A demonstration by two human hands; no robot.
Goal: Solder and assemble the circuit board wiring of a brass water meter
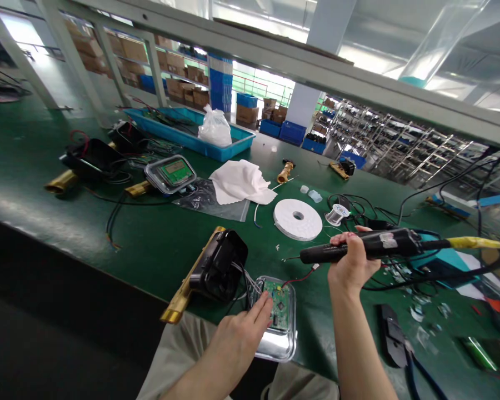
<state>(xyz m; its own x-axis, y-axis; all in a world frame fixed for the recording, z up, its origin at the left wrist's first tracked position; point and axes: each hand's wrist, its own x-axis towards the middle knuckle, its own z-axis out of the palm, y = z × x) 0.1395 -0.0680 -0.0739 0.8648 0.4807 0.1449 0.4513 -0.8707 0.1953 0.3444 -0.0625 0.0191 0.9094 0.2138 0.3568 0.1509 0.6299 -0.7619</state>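
Note:
My right hand (353,264) is wrapped round a black electric screwdriver (377,246), its thin bit pointing left above the bench. Below the bit, a green circuit board (278,305) sits in a clear plastic cover (281,349) at the bench's front edge. My left hand (250,328) rests on the board's left side with fingers stretched out; its thumb is hidden. Grey and black wires run from the board into a black housing (223,266) on a brass pipe body (179,303), just left. A red wire (300,279) with a white plug leads off the board.
Small screws (277,247) lie near a white tape roll (298,219) and a solder spool (337,214). Behind are a white cloth (241,182), another covered board (175,171) and a blue tray (229,151). Crimping pliers (391,336) lie at right, among plastic scraps.

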